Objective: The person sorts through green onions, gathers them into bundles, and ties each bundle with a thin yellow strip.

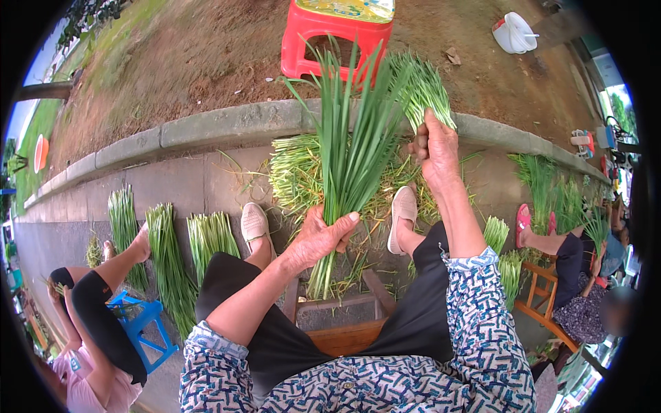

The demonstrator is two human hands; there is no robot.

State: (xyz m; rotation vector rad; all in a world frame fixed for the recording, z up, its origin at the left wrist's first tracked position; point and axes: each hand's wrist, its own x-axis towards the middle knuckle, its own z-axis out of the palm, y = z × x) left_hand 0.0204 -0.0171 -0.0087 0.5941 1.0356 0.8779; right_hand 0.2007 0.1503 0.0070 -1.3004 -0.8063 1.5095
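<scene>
My left hand is wrapped around the lower stems of a bunch of garlic chives, thumb across the front. The long green leaves fan out upward, and the pale stem ends hang below the fist. My right hand is raised to the right of the bunch with its fingers curled; whether anything thin is pinched in them is not clear. Behind it, a pile of chives lies across the kerb. On the pavement between my shoes, a larger heap of chives is partly hidden by the bunch.
A red plastic stool stands on the soil beyond the concrete kerb. A white bucket is at the upper right. Chive bundles line the left, beside a person near a blue stool. Other people sit at right.
</scene>
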